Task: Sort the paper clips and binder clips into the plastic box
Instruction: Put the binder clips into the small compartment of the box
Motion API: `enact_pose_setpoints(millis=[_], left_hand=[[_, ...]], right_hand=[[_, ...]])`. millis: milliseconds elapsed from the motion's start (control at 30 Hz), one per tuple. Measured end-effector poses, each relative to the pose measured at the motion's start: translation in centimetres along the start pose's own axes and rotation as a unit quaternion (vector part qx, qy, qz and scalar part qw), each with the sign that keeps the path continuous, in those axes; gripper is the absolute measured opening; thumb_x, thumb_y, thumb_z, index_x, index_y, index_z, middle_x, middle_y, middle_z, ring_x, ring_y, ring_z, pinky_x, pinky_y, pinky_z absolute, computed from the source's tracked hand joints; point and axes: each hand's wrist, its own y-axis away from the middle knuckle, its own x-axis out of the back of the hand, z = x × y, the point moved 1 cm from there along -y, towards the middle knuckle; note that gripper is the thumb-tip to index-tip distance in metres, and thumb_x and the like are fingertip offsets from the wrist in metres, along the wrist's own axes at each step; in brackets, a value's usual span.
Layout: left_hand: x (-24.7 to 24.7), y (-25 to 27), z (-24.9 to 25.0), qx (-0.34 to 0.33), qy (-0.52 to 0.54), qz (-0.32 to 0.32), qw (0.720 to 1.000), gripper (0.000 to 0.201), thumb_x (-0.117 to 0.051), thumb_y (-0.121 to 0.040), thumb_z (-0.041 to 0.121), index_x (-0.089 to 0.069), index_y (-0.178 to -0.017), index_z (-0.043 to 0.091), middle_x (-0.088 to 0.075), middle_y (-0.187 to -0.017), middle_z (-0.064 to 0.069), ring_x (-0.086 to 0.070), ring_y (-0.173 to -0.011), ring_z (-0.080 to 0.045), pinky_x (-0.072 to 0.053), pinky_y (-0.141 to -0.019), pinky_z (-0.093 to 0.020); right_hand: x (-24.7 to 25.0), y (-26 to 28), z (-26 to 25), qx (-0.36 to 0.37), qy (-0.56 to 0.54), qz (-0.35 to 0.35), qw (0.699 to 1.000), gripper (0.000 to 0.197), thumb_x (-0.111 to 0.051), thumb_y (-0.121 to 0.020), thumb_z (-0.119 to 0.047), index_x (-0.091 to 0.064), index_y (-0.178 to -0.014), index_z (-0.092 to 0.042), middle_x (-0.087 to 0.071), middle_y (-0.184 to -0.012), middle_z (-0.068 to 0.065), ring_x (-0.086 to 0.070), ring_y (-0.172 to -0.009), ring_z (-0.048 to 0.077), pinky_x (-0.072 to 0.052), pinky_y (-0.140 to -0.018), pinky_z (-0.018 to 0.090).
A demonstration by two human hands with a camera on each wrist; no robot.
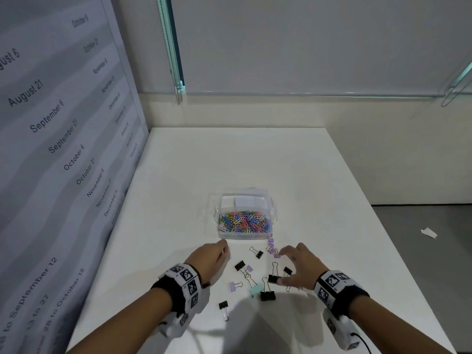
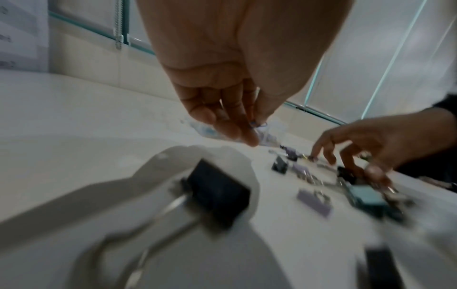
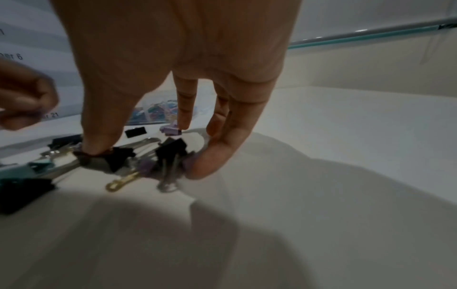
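Observation:
A clear plastic box (image 1: 272,213) stands mid-table; its near compartment is full of coloured paper clips (image 1: 244,222). Binder clips lie scattered in front of it: black ones (image 1: 240,265) (image 1: 223,306), lilac ones (image 1: 233,286) and a teal one (image 1: 255,290). My left hand (image 1: 224,251) hovers left of the box's near corner, its fingertips pinching what looks like a thin blue paper clip (image 2: 257,125). My right hand (image 1: 283,267) arches over the clip pile with spread fingers. Its thumb presses a black binder clip (image 3: 116,156), and its index tip touches a lilac clip (image 3: 170,131).
A printed date banner (image 1: 63,149) stands along the table's left edge. The white table (image 1: 306,175) ends at the right above a grey floor, where a paper scrap (image 1: 429,232) lies. A blind cord (image 1: 177,90) hangs at the back wall.

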Motion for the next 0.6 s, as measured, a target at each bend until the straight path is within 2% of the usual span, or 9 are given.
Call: enact_pose_setpoints(millis=[67, 167, 233, 300, 333, 400, 500, 600], left_hand=[[1.3, -1.1, 0.6, 0.009, 0.041, 0.028, 0.999, 0.02, -0.036, -0.098, 0.023, -0.05, -0.104, 0.011, -0.068, -0.093, -0.011, -0.063, -0.08, -0.029, -0.049, -0.074, -0.036], [3.0, -3.1, 1.5, 0.01, 0.078, 0.068, 0.995, 0.019, -0.038, -0.098, 0.018, -0.054, -0.104, 0.008, -0.068, -0.097, -0.011, -0.059, -0.078, -0.024, -0.045, -0.072, -0.03], [3.8, -4.6, 1.9, 0.013, 0.097, 0.089, 0.991, 0.02, -0.039, -0.098, 0.016, -0.056, -0.104, 0.007, -0.068, -0.1, -0.012, -0.06, -0.084, -0.025, -0.043, -0.073, -0.028], [4.2, -5.6, 2.1, 0.017, 0.116, 0.097, 0.988, 0.022, -0.04, -0.097, 0.013, -0.059, -0.106, 0.007, -0.067, -0.106, -0.012, -0.061, -0.089, -0.025, -0.043, -0.075, -0.026], [4.2, -5.9, 2.1, 0.02, 0.127, 0.094, 0.987, 0.024, -0.039, -0.097, 0.011, -0.06, -0.108, 0.007, -0.066, -0.108, -0.012, -0.06, -0.089, -0.024, -0.044, -0.075, -0.025], [3.9, -5.9, 2.1, 0.022, 0.151, 0.082, 0.985, 0.026, -0.038, -0.097, 0.009, -0.06, -0.11, 0.008, -0.065, -0.108, -0.012, -0.057, -0.08, -0.02, -0.044, -0.068, -0.022], [3.2, -4.9, 1.8, 0.008, 0.155, 0.052, 0.986, 0.023, -0.042, -0.094, 0.008, -0.061, -0.106, 0.012, -0.064, -0.099, -0.008, -0.055, -0.075, -0.017, -0.047, -0.072, -0.027], [2.0, -3.2, 1.9, -0.028, 0.107, -0.007, 0.994, 0.022, -0.046, -0.093, 0.014, -0.064, -0.106, 0.016, -0.058, -0.091, 0.0, -0.05, -0.067, -0.01, -0.045, -0.07, -0.025]], right_hand=[[-0.7, -0.1, -0.8, 0.016, -0.019, 0.002, 1.0, 0.073, -0.072, -0.053, -0.059, -0.045, -0.117, -0.036, -0.026, -0.085, -0.02, -0.042, -0.075, 0.007, -0.04, -0.076, 0.025], [-2.0, -0.6, -2.5, 0.041, -0.043, -0.001, 0.998, 0.079, -0.059, -0.047, -0.065, -0.049, -0.117, -0.031, -0.031, -0.087, -0.015, -0.044, -0.083, 0.012, -0.038, -0.078, 0.024], [-2.5, -0.9, -3.6, 0.055, -0.054, -0.014, 0.997, 0.07, -0.062, -0.055, -0.061, -0.052, -0.116, -0.028, -0.035, -0.093, -0.008, -0.044, -0.087, 0.012, -0.037, -0.08, 0.023], [-2.5, -1.3, -4.4, 0.072, -0.052, -0.011, 0.996, 0.05, -0.068, -0.07, -0.048, -0.055, -0.113, -0.024, -0.04, -0.096, -0.006, -0.045, -0.089, 0.011, -0.035, -0.08, 0.022], [-2.3, -1.7, -4.7, 0.078, -0.05, 0.005, 0.996, 0.04, -0.067, -0.076, -0.041, -0.057, -0.111, -0.023, -0.041, -0.096, -0.005, -0.045, -0.089, 0.011, -0.034, -0.079, 0.021], [-1.4, -2.5, -4.8, 0.07, -0.043, 0.05, 0.995, 0.03, -0.063, -0.082, -0.031, -0.057, -0.109, -0.02, -0.04, -0.096, -0.006, -0.046, -0.087, 0.011, -0.034, -0.078, 0.02], [-0.3, -3.4, -4.5, 0.031, -0.014, 0.084, 0.996, 0.032, -0.057, -0.085, -0.023, -0.054, -0.117, -0.02, -0.042, -0.104, -0.003, -0.049, -0.084, 0.012, -0.042, -0.079, 0.022], [-0.5, -3.6, -4.4, 0.022, 0.012, 0.056, 0.998, 0.035, -0.054, -0.085, -0.016, -0.053, -0.12, -0.02, -0.04, -0.121, -0.001, -0.057, -0.095, 0.018, -0.046, -0.083, 0.025]])
